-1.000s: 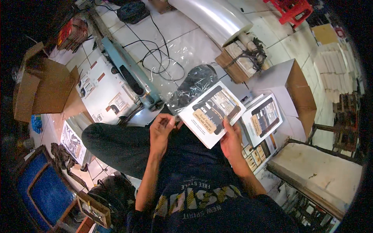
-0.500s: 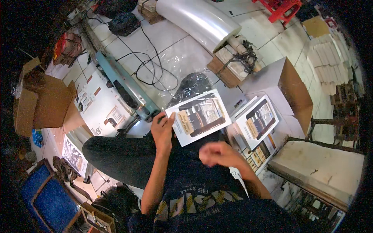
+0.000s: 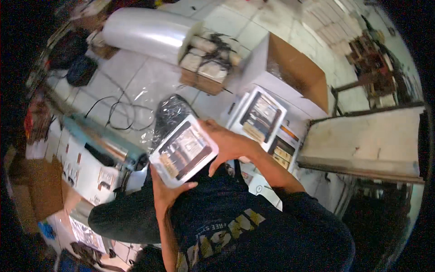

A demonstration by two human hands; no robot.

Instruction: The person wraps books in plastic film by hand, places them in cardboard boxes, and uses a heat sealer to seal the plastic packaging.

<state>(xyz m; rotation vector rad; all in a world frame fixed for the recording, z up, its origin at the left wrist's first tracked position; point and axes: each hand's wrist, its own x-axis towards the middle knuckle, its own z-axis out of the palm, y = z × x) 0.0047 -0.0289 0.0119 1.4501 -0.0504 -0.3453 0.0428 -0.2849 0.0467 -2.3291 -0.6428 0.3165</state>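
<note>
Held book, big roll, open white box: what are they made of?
Held book: likely paper, from the flat printed cover; blur leaves the finish open.
Big roll: probably plastic film, glossy, given its bright lengthwise sheen.
Open white box: apparently cardboard, matte, with stiff flat panels, brown inside.

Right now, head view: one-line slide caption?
Left hand holds a white-bordered book, right hand at its edge; similar book and open box to the right.

Bk (image 3: 186, 149) cover motion-blurred, print illeg. Fingers of L hand (image 3: 166, 192) mostly hidden behind bk. Blue panel (image 3: 71, 264), near L, cut off by edge; white stacks (image 3: 324, 20), far R, ditto.
</note>
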